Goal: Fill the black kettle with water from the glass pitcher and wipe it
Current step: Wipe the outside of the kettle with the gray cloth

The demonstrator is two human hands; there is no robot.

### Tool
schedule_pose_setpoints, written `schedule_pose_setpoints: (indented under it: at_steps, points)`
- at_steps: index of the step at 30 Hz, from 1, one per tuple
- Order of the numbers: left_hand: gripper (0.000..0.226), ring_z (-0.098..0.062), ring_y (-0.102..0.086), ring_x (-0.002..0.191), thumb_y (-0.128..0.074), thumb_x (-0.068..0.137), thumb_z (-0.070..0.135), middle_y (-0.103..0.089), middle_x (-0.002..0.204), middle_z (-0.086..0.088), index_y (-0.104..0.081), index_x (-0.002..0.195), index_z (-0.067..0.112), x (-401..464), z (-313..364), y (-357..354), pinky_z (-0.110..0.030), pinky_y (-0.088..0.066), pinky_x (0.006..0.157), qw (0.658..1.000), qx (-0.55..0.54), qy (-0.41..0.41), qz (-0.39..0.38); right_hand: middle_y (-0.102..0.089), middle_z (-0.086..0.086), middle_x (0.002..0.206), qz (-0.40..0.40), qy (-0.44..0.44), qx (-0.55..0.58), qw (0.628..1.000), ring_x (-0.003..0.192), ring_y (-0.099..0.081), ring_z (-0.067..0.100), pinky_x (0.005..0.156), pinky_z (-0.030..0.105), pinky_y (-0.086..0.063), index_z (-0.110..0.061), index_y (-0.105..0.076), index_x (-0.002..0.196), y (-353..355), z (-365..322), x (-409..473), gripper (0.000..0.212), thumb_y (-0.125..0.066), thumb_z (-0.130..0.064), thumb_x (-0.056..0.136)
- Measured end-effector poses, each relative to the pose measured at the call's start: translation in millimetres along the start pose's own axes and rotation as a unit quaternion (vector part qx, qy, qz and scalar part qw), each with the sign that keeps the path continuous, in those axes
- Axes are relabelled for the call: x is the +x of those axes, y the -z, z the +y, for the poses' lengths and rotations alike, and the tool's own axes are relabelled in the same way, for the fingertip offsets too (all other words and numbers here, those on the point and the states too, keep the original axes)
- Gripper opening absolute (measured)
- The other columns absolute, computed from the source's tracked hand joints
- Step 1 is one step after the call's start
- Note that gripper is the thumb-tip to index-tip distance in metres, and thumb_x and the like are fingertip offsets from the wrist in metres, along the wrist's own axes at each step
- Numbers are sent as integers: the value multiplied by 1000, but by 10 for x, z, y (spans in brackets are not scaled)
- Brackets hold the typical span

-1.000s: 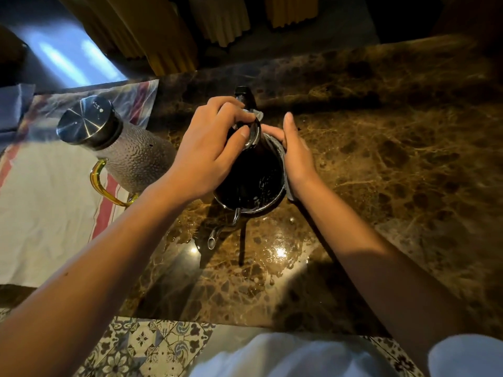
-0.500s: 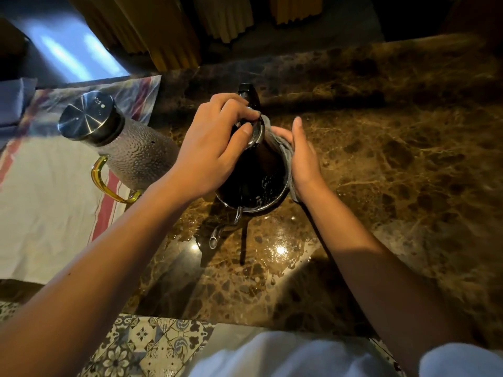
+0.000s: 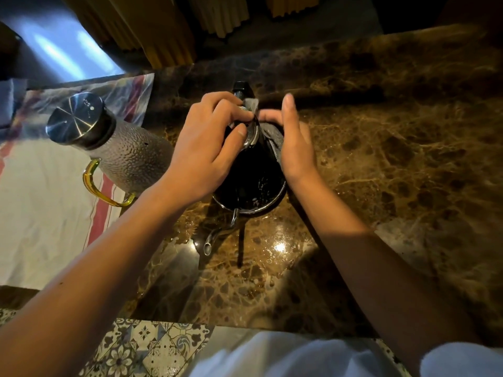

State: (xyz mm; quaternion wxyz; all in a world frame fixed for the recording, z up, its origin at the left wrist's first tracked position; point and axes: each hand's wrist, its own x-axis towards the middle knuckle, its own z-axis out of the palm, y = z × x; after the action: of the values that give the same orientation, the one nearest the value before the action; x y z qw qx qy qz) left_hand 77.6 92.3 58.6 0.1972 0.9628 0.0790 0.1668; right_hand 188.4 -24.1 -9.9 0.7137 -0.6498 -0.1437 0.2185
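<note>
The black kettle (image 3: 251,183) stands on the brown marble counter (image 3: 394,164), its thin metal spout (image 3: 217,235) pointing toward me. My left hand (image 3: 201,151) grips the kettle's top at the lid. My right hand (image 3: 295,142) presses a grey cloth (image 3: 272,137) flat against the kettle's right side, fingers extended upward. The glass pitcher (image 3: 128,156), textured with a steel lid and yellow handle, stands to the left of the kettle, untouched.
A white towel with red stripes (image 3: 46,213) lies under the pitcher on the left. Wet patches shine on the counter in front of the kettle. Yellow curtains (image 3: 168,25) hang behind the counter. Patterned floor tiles (image 3: 141,346) show below the counter's near edge.
My right hand has slid the cloth upward along the kettle's right side, toward the lid. My left hand keeps its hold on the kettle's top.
</note>
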Motion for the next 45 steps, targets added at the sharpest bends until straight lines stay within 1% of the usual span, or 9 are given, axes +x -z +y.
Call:
schedule_pose_setpoints:
  at_steps: [5,9,11,16,20,25,29,37,45]
  points:
    - [25,-23,-53,125,-52,102,23,-57,135,-9,-64,119,11,10,-91,33,-39,-41,104,999,-32,-28,-7,-70,-8,131,-19,-21,-61,998,125,-63,7,111,44,-49,-26,-67,135,81,315,-144,66,-29,-68,101]
    - [20,-22,-54,127,-55,99,18,-57,136,-7,-61,117,11,100,-158,180,-48,-44,106,993,-92,-36,-67,-36,-7,166,-43,27,-62,997,150,-30,-5,122,15,-24,-26,-39,158,11,373,-624,61,-27,-53,105]
    - [37,-19,-53,128,-54,102,36,-54,140,-6,-55,129,11,95,-80,250,-42,-45,107,994,-40,-11,-98,-28,-5,170,-37,49,-59,996,154,-22,-5,120,10,-18,-29,-31,157,-65,376,-843,59,-27,-52,104]
    - [84,-31,-58,120,-44,93,76,-55,139,-14,-40,146,11,56,183,252,-44,-50,99,966,224,46,-118,-32,-18,162,-71,61,-31,995,150,-25,-11,125,20,-20,-38,-29,152,-110,161,-709,55,-26,-57,101]
    - [82,-30,-49,123,-56,90,65,-46,139,-15,-40,146,8,60,105,251,-32,-40,101,982,133,36,-127,-34,-8,166,-89,46,-46,994,151,-26,-5,128,27,-20,-22,-37,159,-61,204,-417,61,-27,-53,107]
    - [83,-26,-47,123,-55,87,69,-45,139,-12,-41,144,11,12,-36,241,-30,-37,100,988,79,16,-132,-24,-9,171,-70,-34,-109,991,155,-17,0,129,31,-16,-26,-27,163,61,448,-563,59,-28,-52,110]
    - [80,-26,-47,127,-58,86,64,-46,139,-10,-44,143,10,0,-74,272,-34,-43,103,990,23,5,-138,-22,-13,171,-45,-59,-100,992,154,-16,-4,126,27,-18,-31,-26,163,36,412,-815,76,-26,-71,98]
    - [70,-26,-50,125,-64,89,58,-48,136,-6,-48,140,12,-2,-139,286,-47,-48,103,989,-11,-26,-148,-27,-4,170,-77,42,-67,994,158,-20,7,130,40,-19,-22,-28,162,-173,19,-677,74,-30,-62,100]
    - [71,-23,-46,131,-62,87,59,-40,138,5,-45,142,18,-17,-120,293,-48,-47,108,988,-31,-1,-153,-29,-10,169,-78,-68,-92,990,155,-23,3,129,37,-20,-27,-31,161,126,185,-676,63,-32,-59,107]
